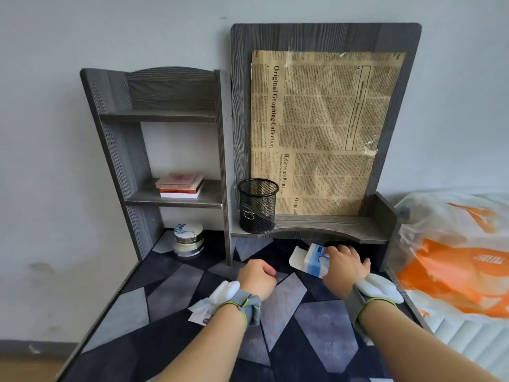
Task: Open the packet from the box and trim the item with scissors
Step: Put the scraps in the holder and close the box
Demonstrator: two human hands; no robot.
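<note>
The counter, covered in a dark patchwork mat, is cramped at its back edge, where the low shelf overhangs the white-and-blue box. That overhang looks like the main risk: pulling the box upward could knock it against the shelf, and a one-handed tug could spill the packet inside or crush the open flap at its left end. The right hand reaches forward, palm down, its fingers curled over the box's right end, holding it near the back right corner. The left hand hovers mid-counter in a loose fist; I cannot tell whether it holds anything. A torn wrapper lies by the left wrist. I see no scissors.
</note>
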